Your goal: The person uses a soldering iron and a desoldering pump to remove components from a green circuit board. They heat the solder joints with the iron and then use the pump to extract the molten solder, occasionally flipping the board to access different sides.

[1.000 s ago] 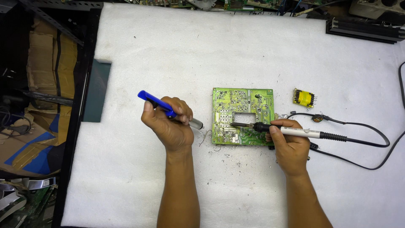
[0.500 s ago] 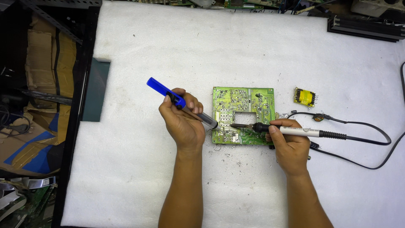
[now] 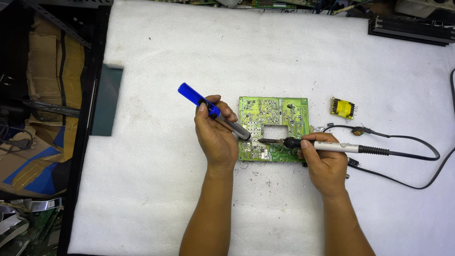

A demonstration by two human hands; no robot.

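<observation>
A green circuit board with a rectangular cut-out lies flat on the white foam mat. My left hand grips a blue-and-grey desoldering pump, its nozzle pressed on the board's left part. My right hand holds a white-handled soldering iron, whose dark tip rests on the board just right of the pump's nozzle. The two tips nearly meet below the cut-out.
A small yellow transformer sits right of the board. The iron's black cable loops across the mat at right. Solder scraps litter the mat below the board. A black frame and cardboard lie at left; black equipment at top right.
My left hand has carried the pump rightwards from the mat until its nozzle reached the board beside the iron's tip. The right hand and iron have stayed almost still.
</observation>
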